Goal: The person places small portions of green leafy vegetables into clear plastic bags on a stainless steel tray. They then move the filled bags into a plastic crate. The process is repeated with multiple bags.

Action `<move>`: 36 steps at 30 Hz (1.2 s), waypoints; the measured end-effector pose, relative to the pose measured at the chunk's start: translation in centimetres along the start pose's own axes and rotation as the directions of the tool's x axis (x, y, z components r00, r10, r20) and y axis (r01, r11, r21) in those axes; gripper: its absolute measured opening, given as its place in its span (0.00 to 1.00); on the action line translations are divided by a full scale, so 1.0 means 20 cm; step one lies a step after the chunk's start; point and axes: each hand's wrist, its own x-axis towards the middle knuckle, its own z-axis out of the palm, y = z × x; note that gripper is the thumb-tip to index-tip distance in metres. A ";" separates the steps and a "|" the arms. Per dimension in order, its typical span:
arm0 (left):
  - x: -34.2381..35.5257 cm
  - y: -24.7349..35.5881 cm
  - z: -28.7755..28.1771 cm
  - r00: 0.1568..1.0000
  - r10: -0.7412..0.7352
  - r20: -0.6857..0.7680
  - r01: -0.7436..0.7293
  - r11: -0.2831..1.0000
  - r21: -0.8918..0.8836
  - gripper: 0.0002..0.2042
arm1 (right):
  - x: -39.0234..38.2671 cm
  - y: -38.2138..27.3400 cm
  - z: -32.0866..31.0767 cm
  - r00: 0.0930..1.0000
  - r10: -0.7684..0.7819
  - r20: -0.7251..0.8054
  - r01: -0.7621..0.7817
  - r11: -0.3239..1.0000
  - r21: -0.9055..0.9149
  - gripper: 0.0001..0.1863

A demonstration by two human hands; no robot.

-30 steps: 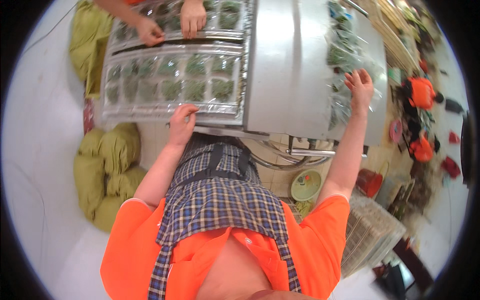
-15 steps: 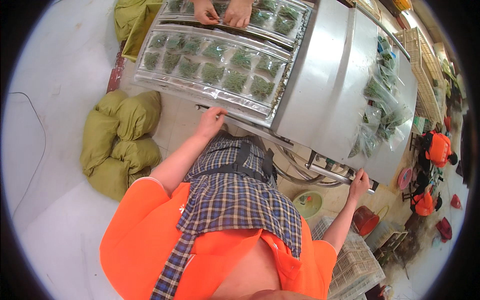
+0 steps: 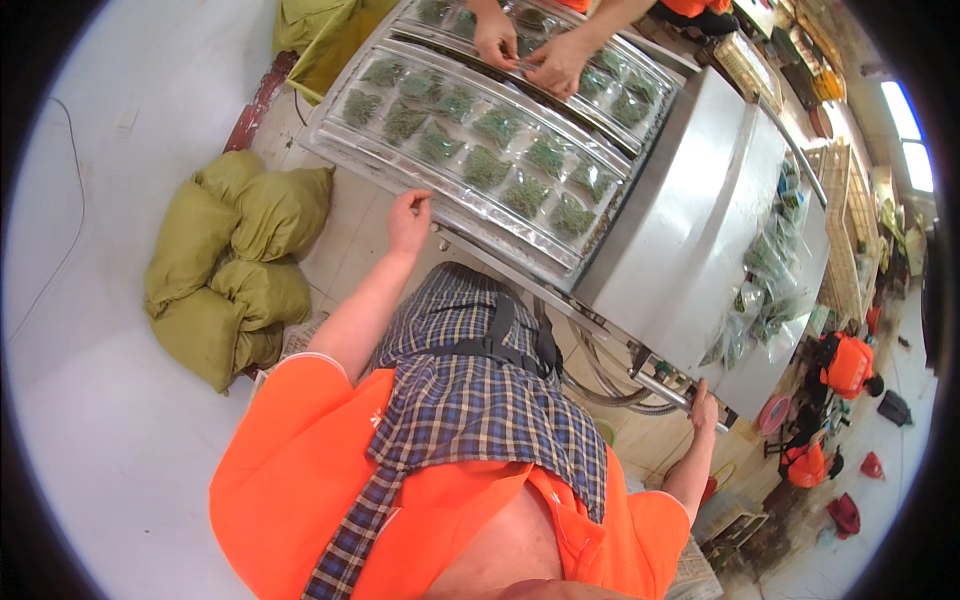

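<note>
My right hand is closed round the end of a metal handle bar at the front of a steel machine. Closer to the machine's tray side, my left hand is held up by the front edge with its fingers curled; what they hold, if anything, is hidden. Beyond it, clear bags of green leafy herbs lie flat in two rows on the machine's bed. Over the far row, another person's hands handle a bag's edge. To the right stands the broad steel lid.
More filled clear bags lie heaped on the steel at the right. Olive-green stuffed sacks sit on the floor at left. Hoses hang under the machine. Crates and people in orange are further right.
The view has turned, so the machine appears more tilted. My left hand shows higher and further left, still curled. My right hand stays on the bar. The other person's hands have shifted along the far row.
</note>
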 end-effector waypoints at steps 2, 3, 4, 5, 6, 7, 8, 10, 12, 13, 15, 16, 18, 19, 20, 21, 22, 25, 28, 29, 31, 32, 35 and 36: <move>0.09 -0.15 -0.03 0.977 -0.200 -0.069 0.188 0.971 -0.150 0.06 | 0.04 0.13 0.07 0.994 -0.025 -0.107 0.023 1.000 -0.017 0.48; 0.12 -0.21 -0.01 0.950 -0.300 -0.086 0.274 0.934 -0.228 0.08 | 0.06 0.18 0.09 0.987 -0.034 -0.158 0.030 0.999 -0.026 0.49; 0.17 -0.20 -0.04 0.918 -0.378 -0.118 0.327 0.892 -0.311 0.09 | 0.07 0.14 0.08 0.992 -0.078 -0.099 0.077 0.997 -0.014 0.49; 0.23 -0.15 -0.07 0.881 -0.456 -0.130 0.375 0.838 -0.397 0.10 | 0.07 0.13 0.09 0.994 -0.034 -0.100 0.033 0.999 -0.014 0.49; 0.29 -0.13 -0.09 0.837 -0.530 -0.135 0.410 0.772 -0.485 0.12 | 0.08 0.14 0.09 0.995 0.007 -0.104 -0.009 1.000 -0.014 0.50; 0.34 -0.14 -0.10 0.824 -0.552 -0.131 0.437 0.765 -0.474 0.13 | 0.08 0.14 0.11 0.993 0.050 -0.108 -0.052 0.999 -0.011 0.50; 0.41 -0.16 -0.08 0.810 -0.575 -0.111 0.469 0.751 -0.464 0.13 | 0.08 0.20 0.12 0.991 0.049 -0.123 -0.052 0.998 -0.019 0.50; 0.55 -0.23 0.00 0.812 -0.571 -0.124 0.483 0.776 -0.406 0.14 | 0.08 0.23 0.16 0.985 0.084 -0.154 -0.085 0.996 -0.003 0.50; 0.58 -0.36 -0.02 0.821 -0.523 -0.229 0.446 0.838 -0.315 0.14 | 0.13 0.25 0.08 0.989 0.085 -0.123 -0.088 0.996 -0.018 0.50; 0.59 -0.40 -0.02 0.817 -0.537 -0.210 0.450 0.822 -0.349 0.13 | 0.16 0.21 0.07 0.982 0.059 -0.179 -0.068 0.997 -0.040 0.50; 0.58 -0.42 -0.03 0.817 -0.558 -0.143 0.471 0.791 -0.392 0.10 | 0.12 0.17 0.06 0.972 0.064 -0.226 -0.078 0.996 -0.050 0.51; 0.58 -0.43 -0.03 0.797 -0.590 -0.127 0.483 0.749 -0.453 0.09 | 0.10 0.15 0.04 0.977 0.066 -0.203 -0.076 0.996 -0.042 0.51; 0.56 -0.38 -0.01 0.763 -0.642 -0.078 0.504 0.666 -0.550 0.07 | 0.01 0.09 0.01 0.986 0.085 -0.140 -0.087 0.996 -0.009 0.50; 0.54 -0.37 -0.01 0.768 -0.638 -0.053 0.501 0.650 -0.571 0.07 | -0.02 0.06 -0.02 0.986 0.091 -0.142 -0.094 0.995 -0.013 0.50; 0.53 -0.38 -0.03 0.772 -0.635 -0.028 0.498 0.632 -0.594 0.06 | -0.04 0.04 -0.04 0.984 0.097 -0.147 -0.101 0.995 -0.019 0.50; 0.51 -0.39 -0.04 0.777 -0.630 -0.004 0.494 0.613 -0.616 0.06 | -0.05 0.02 -0.06 0.983 0.102 -0.150 -0.107 0.994 -0.024 0.50; 0.48 -0.41 -0.05 0.776 -0.630 -0.006 0.502 0.623 -0.600 0.06 | -0.07 -0.01 -0.08 0.981 0.078 -0.179 -0.086 0.996 -0.037 0.49; 0.35 -0.50 -0.08 0.795 -0.606 0.024 0.525 0.667 -0.529 0.06 | -0.13 -0.03 -0.11 0.969 0.063 -0.238 -0.075 0.996 -0.042 0.49; 0.14 -0.76 -0.14 0.808 -0.585 0.072 0.555 0.713 -0.429 0.06 | -0.13 -0.05 -0.17 0.969 0.130 -0.208 -0.138 0.990 -0.025 0.50; 0.05 -0.84 -0.17 0.793 -0.605 0.073 0.586 0.723 -0.366 0.05 | -0.13 -0.07 -0.17 0.971 0.163 -0.174 -0.171 0.984 -0.037 0.51; -0.12 -1.03 -0.26 0.759 -0.640 0.121 0.648 0.727 -0.227 0.05 | -0.15 -0.12 -0.18 0.972 0.193 -0.132 -0.200 0.979 -0.036 0.52; -0.22 -1.12 -0.31 0.737 -0.654 0.172 0.675 0.722 -0.149 0.05 | -0.17 -0.14 -0.17 0.973 0.197 -0.123 -0.201 0.979 -0.020 0.52; -0.55 -1.36 -0.42 0.580 -0.786 0.214 0.797 0.601 0.050 0.10 | -0.09 -0.07 -0.19 0.961 0.225 -0.163 -0.234 0.971 -0.038 0.52; -0.64 -1.41 -0.48 0.545 -0.812 0.206 0.821 0.567 0.062 0.10 | -0.08 -0.08 -0.16 0.963 0.225 -0.149 -0.233 0.971 -0.043 0.52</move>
